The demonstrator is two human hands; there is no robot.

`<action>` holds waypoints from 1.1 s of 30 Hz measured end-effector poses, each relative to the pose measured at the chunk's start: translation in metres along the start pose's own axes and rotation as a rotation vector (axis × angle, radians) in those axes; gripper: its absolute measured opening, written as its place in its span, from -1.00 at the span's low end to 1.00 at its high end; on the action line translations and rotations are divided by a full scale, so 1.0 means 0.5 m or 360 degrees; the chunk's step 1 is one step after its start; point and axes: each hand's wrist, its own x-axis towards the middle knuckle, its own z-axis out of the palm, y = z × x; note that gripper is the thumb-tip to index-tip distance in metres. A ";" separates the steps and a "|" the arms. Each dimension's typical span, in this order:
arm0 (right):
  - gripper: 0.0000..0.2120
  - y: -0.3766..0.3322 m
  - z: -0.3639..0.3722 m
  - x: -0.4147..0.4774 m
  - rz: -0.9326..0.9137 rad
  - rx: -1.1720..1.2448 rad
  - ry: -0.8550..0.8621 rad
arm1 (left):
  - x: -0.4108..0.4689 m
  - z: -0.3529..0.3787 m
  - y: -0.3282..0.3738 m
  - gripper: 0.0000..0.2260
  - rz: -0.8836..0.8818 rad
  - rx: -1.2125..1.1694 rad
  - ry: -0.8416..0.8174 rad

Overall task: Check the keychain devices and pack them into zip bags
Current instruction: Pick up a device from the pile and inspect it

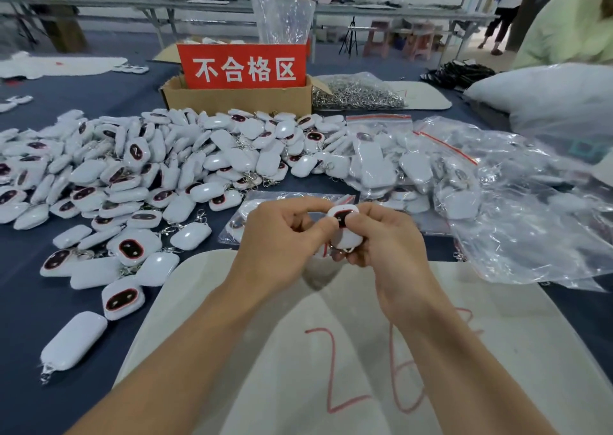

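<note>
A white keychain device (pixel 345 232) with a dark, red-rimmed face is held up between both hands at the centre. My left hand (pixel 282 239) pinches its top with curled fingers and thumb. My right hand (pixel 384 239) grips its body, thumb on the dark face; a metal clasp hangs below. A big heap of loose keychain devices (pixel 132 176) covers the blue table on the left. Zip bags filled with devices (pixel 381 162) lie behind my hands, and a flat zip bag (pixel 252 209) lies partly hidden under them.
A cardboard box (pixel 238 98) with a red sign stands at the back centre. A bag of metal clasps (pixel 358 93) sits to its right. Crumpled clear bags (pixel 530 209) fill the right side. A white mat (pixel 331 351) with red writing lies under my arms. A person stands at far right.
</note>
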 end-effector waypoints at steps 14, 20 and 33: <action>-0.69 -0.007 0.000 -0.004 -0.0091 0.0009 -0.0017 | 0.005 0.004 0.002 -0.87 -0.0091 -0.0174 0.0040; -0.68 -0.013 0.003 -0.005 -0.0080 0.0057 -0.0057 | 0.005 0.007 0.009 -0.90 -0.0128 -0.0129 0.0110; -0.83 -0.012 0.001 0.000 -0.0063 0.0033 -0.0102 | -0.002 0.012 0.012 -0.92 -0.0148 -0.0151 0.0091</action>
